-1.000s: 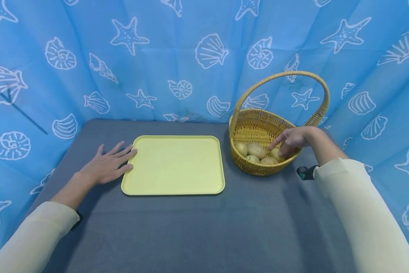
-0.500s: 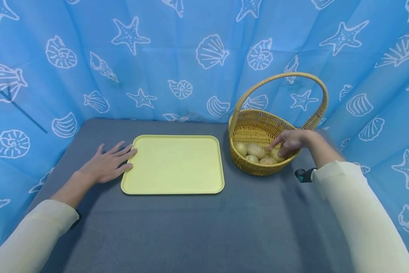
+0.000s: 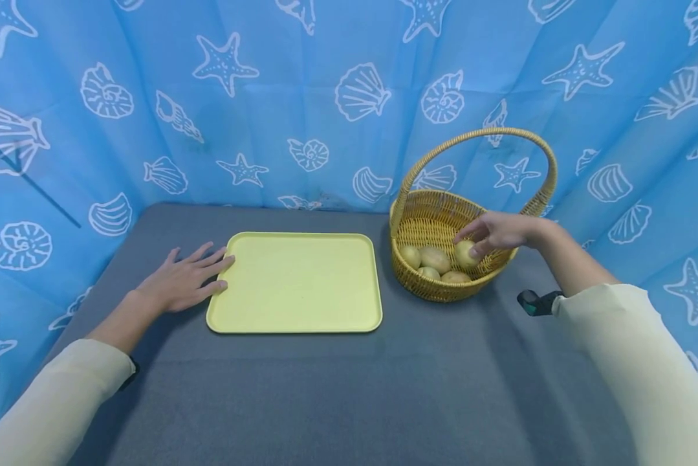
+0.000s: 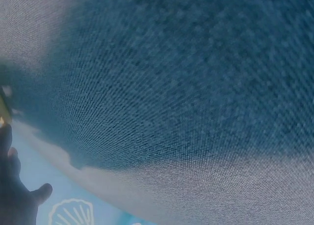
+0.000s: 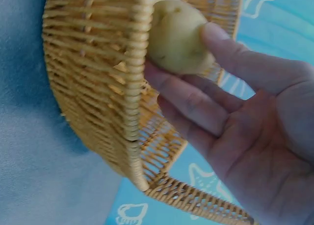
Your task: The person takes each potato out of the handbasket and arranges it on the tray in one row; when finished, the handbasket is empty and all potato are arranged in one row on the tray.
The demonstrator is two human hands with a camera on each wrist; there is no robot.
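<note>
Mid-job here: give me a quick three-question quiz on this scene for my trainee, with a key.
1. True or false: the yellow tray already has a potato on it.
2. Which hand grips a potato? A) the left hand B) the right hand C) neither
3. Fill in: besides the gripped one, the wicker basket shows ___ potatoes lying inside in the head view.

Key:
1. False; the tray is bare.
2. B; thumb and fingers pinch it above the others, inside the basket. The left hand lies flat on the table, fingertips at the tray's left edge.
3. Four.
</note>
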